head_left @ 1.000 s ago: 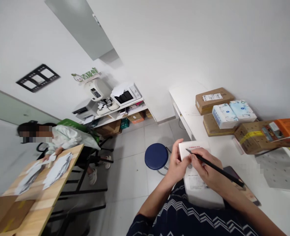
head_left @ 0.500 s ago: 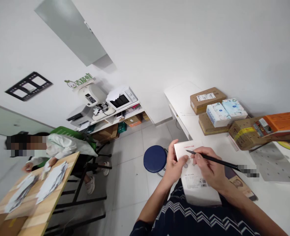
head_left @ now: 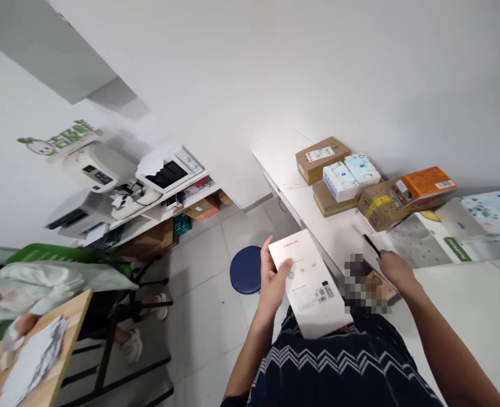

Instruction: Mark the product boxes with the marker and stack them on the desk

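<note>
Now that the right hand (head_left: 392, 267) has swung away to the desk (head_left: 465, 294), fingers pinched on the black pen (head_left: 372, 245), only the left hand's (head_left: 275, 277) fingers grip the white box (head_left: 313, 294), propped against the lap; pen work looks paused.

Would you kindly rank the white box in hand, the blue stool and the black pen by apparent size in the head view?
1. white box, though nearest the camera.
2. blue stool.
3. black pen, held in the right hand.
</note>
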### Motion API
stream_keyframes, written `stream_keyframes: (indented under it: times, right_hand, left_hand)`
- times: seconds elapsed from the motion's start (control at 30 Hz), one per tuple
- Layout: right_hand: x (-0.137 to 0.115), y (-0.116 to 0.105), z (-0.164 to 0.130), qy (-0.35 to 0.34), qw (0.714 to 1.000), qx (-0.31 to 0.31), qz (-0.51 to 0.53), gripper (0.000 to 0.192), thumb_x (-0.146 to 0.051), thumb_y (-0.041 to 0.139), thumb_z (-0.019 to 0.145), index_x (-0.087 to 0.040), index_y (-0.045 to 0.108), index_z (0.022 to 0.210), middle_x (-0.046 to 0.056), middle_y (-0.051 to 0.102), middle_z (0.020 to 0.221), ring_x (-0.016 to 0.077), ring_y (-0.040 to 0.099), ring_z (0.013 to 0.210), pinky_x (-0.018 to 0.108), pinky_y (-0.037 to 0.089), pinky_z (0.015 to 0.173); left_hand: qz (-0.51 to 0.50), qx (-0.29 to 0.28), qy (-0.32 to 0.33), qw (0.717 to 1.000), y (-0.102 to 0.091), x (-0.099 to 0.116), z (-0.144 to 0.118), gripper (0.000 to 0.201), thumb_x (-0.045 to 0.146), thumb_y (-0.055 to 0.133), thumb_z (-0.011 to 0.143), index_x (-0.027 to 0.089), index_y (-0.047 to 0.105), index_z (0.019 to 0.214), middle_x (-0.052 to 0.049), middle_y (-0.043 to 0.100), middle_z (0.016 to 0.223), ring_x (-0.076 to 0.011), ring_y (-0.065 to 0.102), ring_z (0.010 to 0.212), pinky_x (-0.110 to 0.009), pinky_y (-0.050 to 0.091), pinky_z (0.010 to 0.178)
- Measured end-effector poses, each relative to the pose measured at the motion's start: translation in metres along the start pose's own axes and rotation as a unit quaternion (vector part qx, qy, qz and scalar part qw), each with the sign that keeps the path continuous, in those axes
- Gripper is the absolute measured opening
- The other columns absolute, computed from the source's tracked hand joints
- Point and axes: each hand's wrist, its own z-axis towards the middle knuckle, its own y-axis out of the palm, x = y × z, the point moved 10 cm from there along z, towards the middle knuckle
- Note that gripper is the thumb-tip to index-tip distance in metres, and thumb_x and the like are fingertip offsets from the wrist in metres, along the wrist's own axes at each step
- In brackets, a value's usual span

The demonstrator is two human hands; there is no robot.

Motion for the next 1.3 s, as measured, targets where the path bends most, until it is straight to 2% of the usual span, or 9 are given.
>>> stream_keyframes:
  times: [0.13,0.27,0.43,0.63,0.73,0.8,0.93,1.17,1.3]
  right_hand:
    - [0.035,0.043,-0.007,0.055,0.996,-0.066,-0.033,0.014,-0.012,0.057,0.091,-0.009,0.070,0.089,0.016,0.072,0.090,0.0257,0.071,0.088,0.035,0.053,0.075]
    - [0.052,0.056,-0.012,0.100,0.991,-0.074,-0.046,0.022,-0.028,0.058,0.097,-0.012,0.066,0.110,0.009,0.070,0.104,0.0206,0.069,0.090,0.038,0.055,0.081]
    - [0.035,0.052,-0.016,0.074,0.997,-0.029,-0.019,0.034,-0.020,0.042,0.099,-0.007,0.065,0.121,0.022,0.066,0.114,0.0256,0.071,0.090,0.036,0.053,0.077]
    - [-0.016,0.057,-0.017,-0.011,1.000,-0.024,-0.005,0.030,-0.019,0.043,0.097,-0.012,0.069,0.111,0.017,0.069,0.111,0.0248,0.069,0.095,0.033,0.051,0.083]
    - [-0.029,0.062,-0.016,-0.031,0.999,-0.037,-0.012,0.032,-0.025,0.042,0.100,-0.012,0.069,0.110,0.017,0.069,0.108,0.0254,0.068,0.095,0.035,0.050,0.085]
    - [-0.026,0.066,-0.021,-0.030,0.998,-0.048,-0.025,0.033,-0.033,0.051,0.096,-0.014,0.066,0.118,0.018,0.068,0.111,0.0309,0.066,0.100,0.041,0.050,0.086]
    - [-0.008,0.080,-0.044,-0.017,0.995,-0.073,-0.066,0.055,-0.041,0.063,0.088,-0.020,0.054,0.137,0.020,0.061,0.127,0.0420,0.061,0.112,0.052,0.049,0.085]
    - [0.010,0.090,-0.066,-0.035,0.993,-0.057,-0.095,0.059,-0.046,0.045,0.096,-0.016,0.045,0.147,0.022,0.054,0.135,0.0425,0.056,0.117,0.052,0.048,0.089]
    - [0.010,0.080,-0.063,-0.026,0.997,-0.043,-0.061,0.063,-0.048,0.049,0.091,-0.017,0.047,0.146,0.024,0.057,0.130,0.0448,0.054,0.116,0.060,0.047,0.088]
  left_hand:
    - [0.021,0.007,-0.002,1.000,-0.002,-0.002,0.003,0.079,0.044,0.074,0.079,0.029,0.036,0.146,-0.009,0.068,0.122,-0.0224,0.069,0.100,-0.036,0.056,0.086]
    - [0.021,0.008,-0.011,1.000,-0.003,-0.004,0.004,0.082,0.044,0.075,0.079,0.030,0.034,0.148,-0.008,0.069,0.118,-0.0220,0.070,0.098,-0.036,0.056,0.086]
    - [0.015,0.011,-0.026,1.000,0.000,-0.009,0.007,0.084,0.044,0.075,0.079,0.030,0.033,0.150,-0.010,0.068,0.125,-0.0227,0.070,0.101,-0.036,0.056,0.087]
    - [0.001,0.003,-0.032,0.999,0.002,-0.011,0.010,0.082,0.042,0.075,0.079,0.029,0.035,0.148,-0.010,0.068,0.126,-0.0229,0.070,0.103,-0.036,0.056,0.088]
    - [-0.015,0.003,-0.033,0.999,0.001,-0.012,0.010,0.079,0.040,0.074,0.080,0.030,0.034,0.148,-0.010,0.067,0.128,-0.0232,0.069,0.107,-0.037,0.055,0.091]
    - [-0.020,0.010,-0.034,0.999,-0.001,-0.013,0.011,0.080,0.039,0.075,0.080,0.029,0.034,0.148,-0.010,0.066,0.129,-0.0233,0.069,0.106,-0.036,0.055,0.090]
    - [-0.041,0.022,-0.031,0.998,0.001,-0.013,0.012,0.083,0.039,0.078,0.076,0.028,0.036,0.147,-0.011,0.066,0.130,-0.0224,0.069,0.104,-0.035,0.055,0.089]
    - [-0.109,0.026,-0.056,0.992,0.012,-0.014,0.004,0.099,0.039,0.087,0.068,0.026,0.031,0.150,-0.006,0.073,0.105,-0.0220,0.071,0.088,-0.036,0.055,0.080]
    - [-0.147,0.029,-0.071,0.986,0.018,-0.019,-0.001,0.089,0.036,0.089,0.065,0.024,0.043,0.140,-0.006,0.074,0.104,-0.0210,0.071,0.084,-0.034,0.055,0.075]
